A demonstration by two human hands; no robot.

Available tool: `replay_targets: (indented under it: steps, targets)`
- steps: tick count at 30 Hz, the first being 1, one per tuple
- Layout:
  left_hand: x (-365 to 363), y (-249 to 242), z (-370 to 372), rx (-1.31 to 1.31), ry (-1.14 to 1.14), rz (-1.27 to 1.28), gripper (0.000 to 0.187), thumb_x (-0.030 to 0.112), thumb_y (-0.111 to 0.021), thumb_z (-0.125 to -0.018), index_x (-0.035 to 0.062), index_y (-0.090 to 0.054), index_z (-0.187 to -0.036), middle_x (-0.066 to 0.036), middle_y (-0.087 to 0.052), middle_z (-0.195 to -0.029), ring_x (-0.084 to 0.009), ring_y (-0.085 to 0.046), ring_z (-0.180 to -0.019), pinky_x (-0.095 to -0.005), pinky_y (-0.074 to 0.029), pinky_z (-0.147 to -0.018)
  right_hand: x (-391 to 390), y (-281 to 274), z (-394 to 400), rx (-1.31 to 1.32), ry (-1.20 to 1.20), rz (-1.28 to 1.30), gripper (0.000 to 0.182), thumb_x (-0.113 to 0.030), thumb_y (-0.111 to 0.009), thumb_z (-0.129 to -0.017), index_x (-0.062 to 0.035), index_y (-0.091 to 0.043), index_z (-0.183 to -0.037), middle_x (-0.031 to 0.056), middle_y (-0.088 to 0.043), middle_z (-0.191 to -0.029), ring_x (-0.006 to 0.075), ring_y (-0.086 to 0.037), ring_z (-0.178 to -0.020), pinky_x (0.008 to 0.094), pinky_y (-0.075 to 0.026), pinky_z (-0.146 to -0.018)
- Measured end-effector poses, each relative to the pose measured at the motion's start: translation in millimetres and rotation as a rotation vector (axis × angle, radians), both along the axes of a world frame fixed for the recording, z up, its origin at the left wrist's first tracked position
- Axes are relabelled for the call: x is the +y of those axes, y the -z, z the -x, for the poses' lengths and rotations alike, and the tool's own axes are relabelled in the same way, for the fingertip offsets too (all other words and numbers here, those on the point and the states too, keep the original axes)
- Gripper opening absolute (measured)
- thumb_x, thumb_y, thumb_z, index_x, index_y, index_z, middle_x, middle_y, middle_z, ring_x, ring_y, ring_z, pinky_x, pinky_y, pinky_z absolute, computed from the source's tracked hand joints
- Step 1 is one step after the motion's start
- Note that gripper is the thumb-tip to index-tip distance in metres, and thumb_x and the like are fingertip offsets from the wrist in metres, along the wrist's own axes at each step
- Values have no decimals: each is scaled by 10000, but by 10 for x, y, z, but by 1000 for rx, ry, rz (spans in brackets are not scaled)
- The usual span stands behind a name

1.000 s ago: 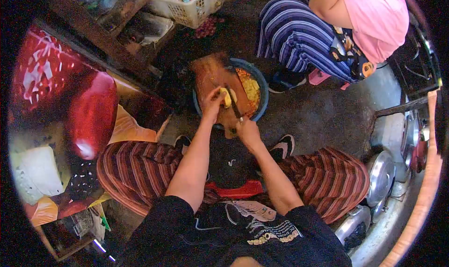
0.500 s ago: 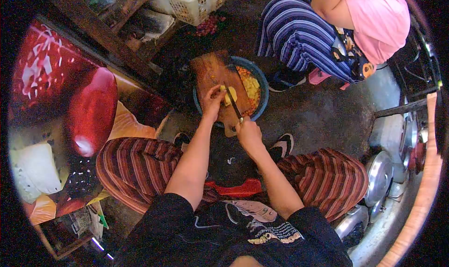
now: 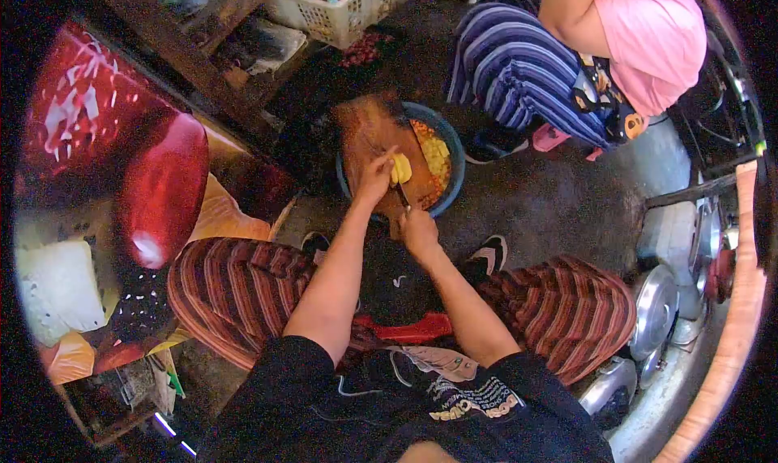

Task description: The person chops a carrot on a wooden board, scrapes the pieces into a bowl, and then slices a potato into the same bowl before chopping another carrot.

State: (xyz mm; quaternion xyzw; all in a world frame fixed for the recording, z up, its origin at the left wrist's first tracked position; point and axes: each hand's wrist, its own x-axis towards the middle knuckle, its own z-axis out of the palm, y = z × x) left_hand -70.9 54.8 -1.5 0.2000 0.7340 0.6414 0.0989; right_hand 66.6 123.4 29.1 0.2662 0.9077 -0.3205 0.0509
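A wooden cutting board [image 3: 369, 131] lies across a blue basin [image 3: 459, 139] on the floor. On the board rests a yellow, peeled piece that looks like potato [image 3: 402, 169]. My left hand [image 3: 375, 179] pinches its left side, the fingertips partly hiding it. Wrapped round the handle of a knife [image 3: 403, 196], my right hand [image 3: 419, 232] is closed near the board's lower end, the blade reaching toward the potato. Inside the basin, right of the board, are yellow cubes [image 3: 438, 153] and small orange diced pieces [image 3: 442, 186].
A person in striped trousers [image 3: 502, 50] sits at the upper right, near the basin. Beyond the board are a white plastic crate [image 3: 344, 17] and a heap of small reddish bulbs [image 3: 362, 50]. Metal pot lids [image 3: 655, 311] stand at the right. A printed banner [image 3: 162, 187] fills the left.
The knife has moved from across the potato to its near side, its blade now lower and partly hidden. My right hand has shifted slightly toward me; my left hand stays on the potato.
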Motion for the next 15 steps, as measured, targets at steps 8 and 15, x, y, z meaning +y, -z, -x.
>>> replay_targets:
  steps: [8, 15]
  targets:
    - [192, 147, 266, -36, 90, 253, 265, 88, -479, -842, 87, -634, -1056, -129, -638, -1012, -231, -600, -948, -324, -445, -850, 84, -540, -373, -94, -12, 34, 301, -243, -469, -855, 40, -560, -900, 272, -599, -811, 427, -585, -797, 487, -469, -714]
    - [590, -74, 20, 737, -104, 959, 263, 177, -563, -743, 29, -633, -950, -173, -621, -860, -251, -608, -858, -343, -494, -727, 500, -753, -576, -330, -194, 142, 314, -258, -513, -816, 36, -565, -913, 273, -600, -851, 379, -609, -787, 442, -485, -709]
